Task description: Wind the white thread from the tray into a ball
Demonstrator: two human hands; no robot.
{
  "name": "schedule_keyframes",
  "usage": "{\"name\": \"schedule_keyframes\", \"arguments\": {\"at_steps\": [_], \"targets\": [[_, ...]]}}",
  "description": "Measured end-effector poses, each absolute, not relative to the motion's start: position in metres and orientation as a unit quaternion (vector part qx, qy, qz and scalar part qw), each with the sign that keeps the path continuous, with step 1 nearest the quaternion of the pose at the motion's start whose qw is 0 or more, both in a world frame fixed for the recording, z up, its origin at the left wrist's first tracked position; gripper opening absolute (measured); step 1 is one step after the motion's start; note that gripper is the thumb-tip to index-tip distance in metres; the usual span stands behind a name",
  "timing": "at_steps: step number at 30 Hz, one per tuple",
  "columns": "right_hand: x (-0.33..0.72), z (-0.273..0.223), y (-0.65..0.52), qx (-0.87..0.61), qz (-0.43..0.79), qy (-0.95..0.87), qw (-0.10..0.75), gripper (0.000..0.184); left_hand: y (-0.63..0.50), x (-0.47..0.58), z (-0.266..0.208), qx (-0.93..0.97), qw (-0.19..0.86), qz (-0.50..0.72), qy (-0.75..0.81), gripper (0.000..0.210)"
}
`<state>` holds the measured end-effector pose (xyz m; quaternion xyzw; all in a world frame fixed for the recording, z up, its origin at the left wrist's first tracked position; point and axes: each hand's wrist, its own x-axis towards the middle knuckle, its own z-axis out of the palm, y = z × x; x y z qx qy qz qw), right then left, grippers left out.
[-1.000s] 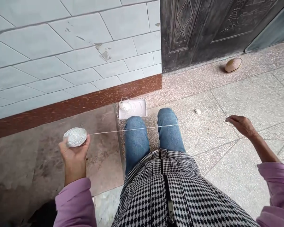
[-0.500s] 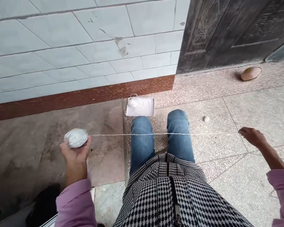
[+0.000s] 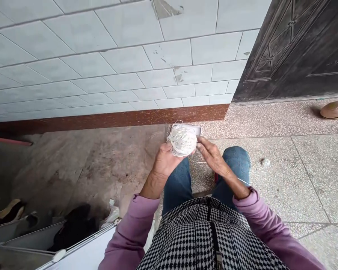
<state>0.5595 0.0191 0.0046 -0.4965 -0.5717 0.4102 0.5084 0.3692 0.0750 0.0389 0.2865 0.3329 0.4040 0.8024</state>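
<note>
A round ball of white yarn [image 3: 183,139] rests in my left hand [image 3: 165,162], whose fingers and thumb curl round it from below and the left. My right hand [image 3: 216,159] is at the ball's right side, thumb and fingers pinched together against its edge. A thin strand shows below my right hand and again beside the right forearm; the part at my fingertips is too fine to make out. Behind the ball, a shallow white box lid [image 3: 197,130] is mostly hidden, with a loop of yarn rising over it.
A tiled wall [image 3: 115,82] with a brown skirting stands ahead, and a dark door [image 3: 298,48] at the right. A tan shoe [image 3: 335,110] and a small white clump [image 3: 265,162] lie on the speckled floor. A rack with shoes [image 3: 9,213] stands at lower left.
My hands were wide apart with a strand stretched between them; now they are together in front of my knees. The ball has moved right with my left hand, and the view has shifted left.
</note>
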Motion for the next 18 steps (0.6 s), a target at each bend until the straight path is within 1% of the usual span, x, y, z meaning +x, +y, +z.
{"name": "schedule_keyframes", "arguments": {"at_steps": [4,6,8,10,11,14,15,16,17,18], "targets": [[0.536,-0.007,0.008,-0.472,0.511,-0.534,0.481,0.053,0.074,0.359,0.035,0.28,0.812,0.39,0.333,0.065],[0.537,-0.017,-0.005,-0.494,0.509,-0.523,0.474,0.054,0.073,0.355,0.028,0.285,0.807,0.386,0.345,0.064],[0.539,-0.026,-0.019,-0.527,0.476,-0.528,0.466,0.056,0.07,0.355,0.016,0.302,0.786,0.393,0.37,0.06],[0.538,-0.03,-0.032,-0.545,0.464,-0.544,0.437,0.056,0.064,0.359,0.003,0.35,0.735,0.407,0.414,0.058],[0.537,-0.031,-0.038,-0.547,0.466,-0.557,0.417,0.055,0.06,0.361,-0.003,0.393,0.691,0.413,0.445,0.058],[0.534,-0.026,-0.055,-0.537,0.459,-0.606,0.366,0.05,0.046,0.368,-0.018,0.558,0.505,0.406,0.519,0.061],[0.534,-0.022,-0.059,-0.531,0.451,-0.621,0.359,0.048,0.041,0.369,-0.022,0.601,0.462,0.391,0.522,0.061],[0.536,-0.018,-0.061,-0.529,0.441,-0.632,0.355,0.046,0.037,0.369,-0.026,0.629,0.445,0.374,0.516,0.061],[0.539,-0.014,-0.063,-0.531,0.431,-0.638,0.353,0.043,0.034,0.368,-0.029,0.642,0.454,0.354,0.507,0.059],[0.544,-0.01,-0.063,-0.538,0.419,-0.641,0.352,0.04,0.031,0.367,-0.033,0.64,0.484,0.33,0.497,0.058]]}}
